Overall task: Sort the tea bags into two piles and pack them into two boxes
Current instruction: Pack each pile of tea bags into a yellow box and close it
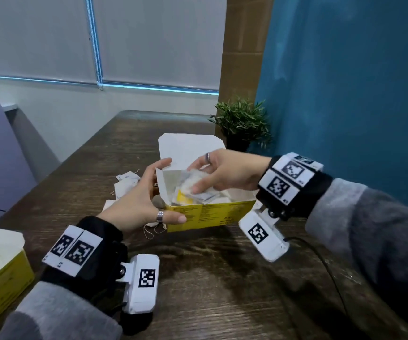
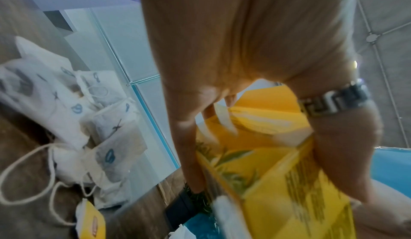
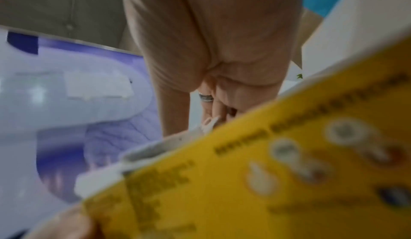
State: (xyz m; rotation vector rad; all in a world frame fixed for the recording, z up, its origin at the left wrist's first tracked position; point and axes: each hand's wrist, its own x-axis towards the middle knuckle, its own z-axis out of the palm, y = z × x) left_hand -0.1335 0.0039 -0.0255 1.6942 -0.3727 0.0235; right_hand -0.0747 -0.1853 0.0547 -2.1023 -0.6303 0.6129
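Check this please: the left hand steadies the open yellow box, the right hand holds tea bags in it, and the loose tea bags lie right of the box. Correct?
One detail is wrong: the head view shows the loose tea bags lying left of the yellow box, beyond the left hand. The rest stands.

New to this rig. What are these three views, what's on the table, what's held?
No robot: a person's two bare hands. The wide picture is from a head camera; the other two come from white cameras strapped under each wrist, looking along the fingers. On the wooden table sits an open yellow box; the left hand grips its end, the right hand holds a bundle of tea bags in its opening. Loose tea bags lie beyond the left hand; a second box sits near left.
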